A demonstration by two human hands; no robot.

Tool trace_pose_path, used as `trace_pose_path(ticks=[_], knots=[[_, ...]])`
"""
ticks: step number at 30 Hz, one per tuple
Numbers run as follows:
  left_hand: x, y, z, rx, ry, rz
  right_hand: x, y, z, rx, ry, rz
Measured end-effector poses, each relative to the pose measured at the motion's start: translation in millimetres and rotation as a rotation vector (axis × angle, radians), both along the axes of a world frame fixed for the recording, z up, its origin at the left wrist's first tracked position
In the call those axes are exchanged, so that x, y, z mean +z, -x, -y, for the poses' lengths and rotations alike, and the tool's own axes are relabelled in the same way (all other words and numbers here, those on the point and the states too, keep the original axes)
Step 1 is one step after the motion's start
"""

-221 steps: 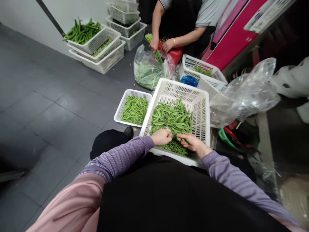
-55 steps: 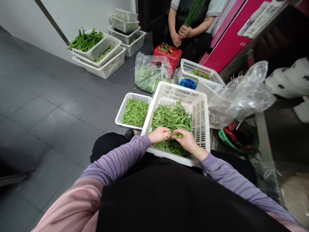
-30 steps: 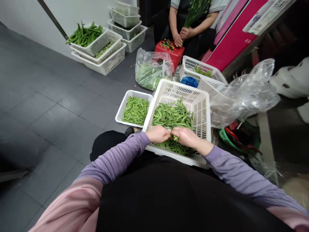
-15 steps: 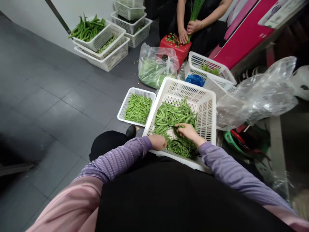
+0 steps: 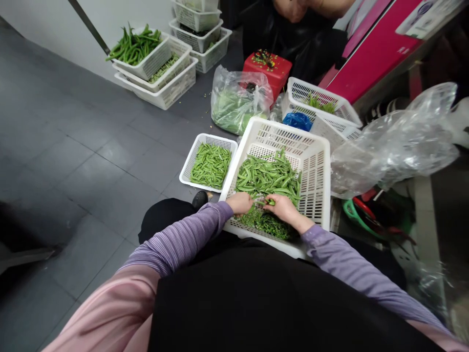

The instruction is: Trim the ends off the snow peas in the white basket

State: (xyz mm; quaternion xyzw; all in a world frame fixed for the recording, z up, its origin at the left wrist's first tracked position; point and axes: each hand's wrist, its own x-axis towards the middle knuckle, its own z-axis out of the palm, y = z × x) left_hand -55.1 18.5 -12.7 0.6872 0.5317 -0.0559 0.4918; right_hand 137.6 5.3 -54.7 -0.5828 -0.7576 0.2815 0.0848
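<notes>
A large white basket [image 5: 315, 181] stands in front of me, with green pea pods [image 5: 269, 175] heaped in its middle and a pile of thin green trimmings [image 5: 269, 222] at its near end. Over the gap between the two piles, my right hand [image 5: 283, 208] is closed on green pods at its fingertips. Close to its left, my left hand [image 5: 240, 203] has its fingers pinched together; what they hold, if anything, is too small to make out. A smaller white basket [image 5: 186, 171] full of pods [image 5: 211, 165] sits on the floor to the left.
Behind the large basket are a clear bag of greens [image 5: 236, 105], a red box [image 5: 267, 71] and another white basket [image 5: 342, 110]. Stacked baskets [image 5: 172, 85] stand at the back left. A person's hands [image 5: 293, 9] show at the top. A plastic bag [image 5: 395, 142] lies right.
My left hand has risen from the trimmings towards my right hand, which has moved slightly down. The other person's hands have lifted from the red box, and the long green stalks are out of view.
</notes>
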Motion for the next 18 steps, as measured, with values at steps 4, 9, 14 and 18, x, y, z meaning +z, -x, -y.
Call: trace_pose_path(ticks=[4,9,14,18], knots=[[6.3,-4.0,2.8,0.141,0.309,0.363,21.2,-5.8,11.3,-0.020,-0.044,-0.141],[12.0,-4.0,7.9,0.182,0.391,0.544,36.2,-1.1,22.8,-0.036,-0.077,-0.175],[11.0,-3.2,14.4,0.133,0.333,0.463,52.5,14.7,34.0,-0.201,0.069,-0.435],[6.6,-1.4,17.3,-0.071,0.041,0.108,59.0,21.5,38.9,-0.475,0.298,-0.803]])
